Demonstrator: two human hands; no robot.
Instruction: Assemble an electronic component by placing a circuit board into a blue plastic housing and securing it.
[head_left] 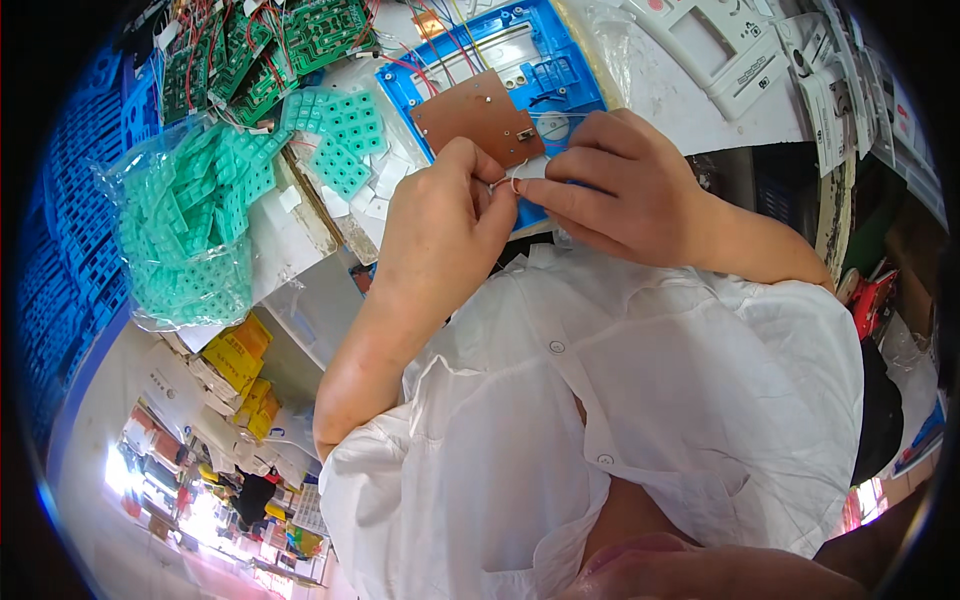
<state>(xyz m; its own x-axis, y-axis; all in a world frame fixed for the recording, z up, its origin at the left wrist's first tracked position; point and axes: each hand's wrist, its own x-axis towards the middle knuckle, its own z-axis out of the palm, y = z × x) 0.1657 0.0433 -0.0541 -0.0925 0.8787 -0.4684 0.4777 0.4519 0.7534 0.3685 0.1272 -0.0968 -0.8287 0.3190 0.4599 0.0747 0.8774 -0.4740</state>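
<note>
My left hand (445,215) is closed in a pinch at the near edge of a brown circuit board (465,122). Between its thumb and forefinger runs a thin pale wire (516,172), with a reddish strand beside it. From the right, my right hand (630,185) meets it, fingertips pinched on the same wire; the exact ends are too small to make out. The board lies copper-brown side up, tilted across an open blue plastic housing (585,85). A small slide switch (526,134) shows at the board's right edge. Red, yellow and white wires lead away beyond it.
Green circuit boards (265,60) with wires are piled at the far left. Nearer lie turquoise rubber keypads (345,135) and a clear bag (190,235) of more. Blue plastic parts (75,220) are stacked at the left edge. White plastic casings (710,50) stand at the far right.
</note>
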